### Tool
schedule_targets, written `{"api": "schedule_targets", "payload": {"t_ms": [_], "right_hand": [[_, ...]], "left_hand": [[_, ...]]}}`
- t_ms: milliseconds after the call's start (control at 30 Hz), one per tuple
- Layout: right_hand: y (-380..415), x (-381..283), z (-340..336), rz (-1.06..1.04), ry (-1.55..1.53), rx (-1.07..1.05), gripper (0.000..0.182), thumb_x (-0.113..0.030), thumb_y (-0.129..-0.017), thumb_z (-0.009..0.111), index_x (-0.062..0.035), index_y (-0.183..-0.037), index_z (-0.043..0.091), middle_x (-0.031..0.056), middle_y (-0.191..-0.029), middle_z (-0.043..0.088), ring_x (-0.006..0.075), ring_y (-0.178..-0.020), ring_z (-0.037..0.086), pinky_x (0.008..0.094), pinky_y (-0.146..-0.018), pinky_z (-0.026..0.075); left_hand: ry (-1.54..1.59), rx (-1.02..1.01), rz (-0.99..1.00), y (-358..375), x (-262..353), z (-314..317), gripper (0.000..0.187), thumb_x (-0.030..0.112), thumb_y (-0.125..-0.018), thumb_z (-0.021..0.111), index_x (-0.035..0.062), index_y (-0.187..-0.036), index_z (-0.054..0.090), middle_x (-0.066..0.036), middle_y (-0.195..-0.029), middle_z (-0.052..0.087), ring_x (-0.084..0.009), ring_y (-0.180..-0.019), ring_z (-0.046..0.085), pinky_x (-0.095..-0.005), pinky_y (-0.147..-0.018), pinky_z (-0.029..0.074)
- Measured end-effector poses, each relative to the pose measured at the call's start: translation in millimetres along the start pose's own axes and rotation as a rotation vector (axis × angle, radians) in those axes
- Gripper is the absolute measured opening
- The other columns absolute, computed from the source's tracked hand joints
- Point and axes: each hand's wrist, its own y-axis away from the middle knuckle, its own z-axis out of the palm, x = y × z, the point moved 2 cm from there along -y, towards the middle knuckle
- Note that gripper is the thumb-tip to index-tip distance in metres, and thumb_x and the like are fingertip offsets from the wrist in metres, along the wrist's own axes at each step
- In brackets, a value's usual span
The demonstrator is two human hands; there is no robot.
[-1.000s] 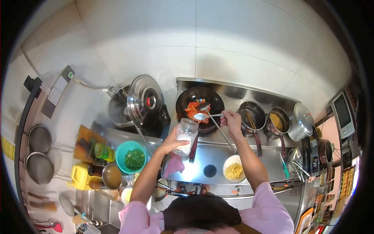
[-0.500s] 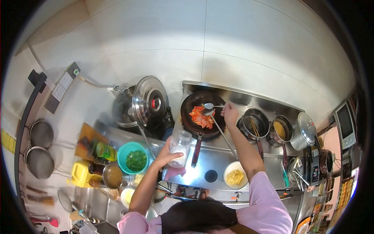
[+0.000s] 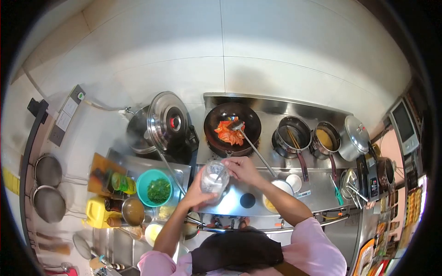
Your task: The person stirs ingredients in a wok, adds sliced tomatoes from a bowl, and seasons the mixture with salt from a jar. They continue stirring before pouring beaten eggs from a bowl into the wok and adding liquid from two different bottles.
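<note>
- Jar (image 3: 214, 182): clear, with white contents; held over the steel counter (image 3: 234, 187), on the near side of the wok (image 3: 233, 114).
- My left hand (image 3: 196, 191): partly open, fingers and thumb curled around the side of the jar.
- My right hand (image 3: 243, 169): nearly closed, fingertips pinching the spoon (image 3: 222, 173) by its handle at the jar's mouth; the spoon's lower part is inside the jar.
- Wok: holds red pieces (image 3: 229, 136) and the head of a ladle (image 3: 252, 146), whose handle slants out toward the counter.
- Plate (image 3: 283, 185): partly hidden under my right forearm, with yellow food (image 3: 269, 205) showing.
- Pot (image 3: 293, 132): right of the wok, with chopsticks (image 3: 293, 138) inside.
- Teal bowl (image 3: 142, 187): left of the jar, holding chopped greens (image 3: 158, 190).
</note>
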Motion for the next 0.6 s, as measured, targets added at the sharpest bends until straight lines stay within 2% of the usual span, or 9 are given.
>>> {"api": "schedule_targets", "payload": {"t_ms": [100,200,267,300,400,433,533,600], "right_hand": [[18,14,-14,-0.165,0.12,0.304,0.027,-0.022,-0.097,0.058,-0.0005,-0.108,0.07,0.0019,-0.07,0.063,0.0082,-0.057,0.052,0.0253,-0.051,0.042],[40,84,-29,0.104,0.312,0.311,0.03,-0.025,-0.093,0.062,-0.0012,-0.109,0.07,0.0073,-0.073,0.065,0.0152,-0.061,0.058,0.0304,-0.059,0.049],[46,195,-23,0.278,0.819,0.125,0.042,-0.028,-0.086,0.068,-0.0056,-0.121,0.065,0.0124,-0.091,0.065,0.0231,-0.085,0.061,0.0366,-0.074,0.051],[50,249,-19,0.332,1.062,0.007,0.05,-0.029,-0.082,0.071,-0.0077,-0.127,0.062,0.015,-0.1,0.065,0.027,-0.096,0.063,0.0397,-0.082,0.052],[80,259,3,0.208,1.311,-0.035,0.078,-0.031,-0.075,0.075,-0.0103,-0.143,0.043,0.022,-0.136,0.046,0.0415,-0.123,0.047,0.0497,-0.098,0.044],[82,265,6,0.305,1.337,-0.117,0.094,-0.031,-0.073,0.077,-0.0131,-0.151,0.027,0.0217,-0.148,0.028,0.0463,-0.129,0.038,0.0521,-0.103,0.04],[83,292,9,0.226,1.418,0.013,0.087,-0.03,-0.072,0.077,-0.0114,-0.147,0.036,0.0226,-0.142,0.037,0.0467,-0.124,0.043,0.0507,-0.1,0.043],[85,264,9,0.278,1.164,0.031,0.083,-0.026,-0.073,0.078,-0.0062,-0.144,0.04,0.022,-0.138,0.045,0.0392,-0.119,0.049,0.0467,-0.097,0.045]], "left_hand": [[0.001,-0.008,0.019,30,-6,2,0.111,0.015,-0.063,0.087,0.0052,-0.153,0.022,-0.016,-0.146,0.04,-0.0277,-0.137,0.038,-0.0411,-0.115,0.029],[0.184,0.038,-0.082,69,-16,9,0.112,0.011,-0.063,0.088,0.0056,-0.153,0.022,-0.013,-0.145,0.041,-0.0255,-0.135,0.04,-0.0396,-0.113,0.032],[0.29,0.072,-0.215,90,-19,9,0.112,0.009,-0.063,0.088,0.0056,-0.153,0.022,-0.012,-0.145,0.042,-0.0246,-0.134,0.041,-0.0389,-0.112,0.034],[0.242,0.057,-0.181,99,-34,7,0.112,0.008,-0.062,0.088,0.0056,-0.153,0.022,-0.011,-0.144,0.042,-0.0235,-0.133,0.043,-0.0373,-0.11,0.036],[0.186,0.016,-0.253,114,-31,7,0.112,0.007,-0.062,0.088,0.0056,-0.153,0.022,-0.011,-0.142,0.045,-0.0229,-0.131,0.044,-0.0365,-0.109,0.036],[0.176,-0.013,-0.281,118,-31,7,0.11,0.009,-0.063,0.088,0.0058,-0.153,0.023,-0.011,-0.14,0.046,-0.023,-0.13,0.045,-0.036,-0.109,0.036],[0.132,-0.06,-0.358,128,-41,7,0.108,0.012,-0.065,0.087,0.0061,-0.153,0.024,-0.012,-0.14,0.047,-0.0241,-0.13,0.045,-0.0366,-0.109,0.036],[0.106,-0.134,-0.35,130,-45,8,0.108,0.016,-0.066,0.087,0.0063,-0.153,0.024,-0.013,-0.141,0.046,-0.0251,-0.13,0.045,-0.0366,-0.109,0.036]]}}
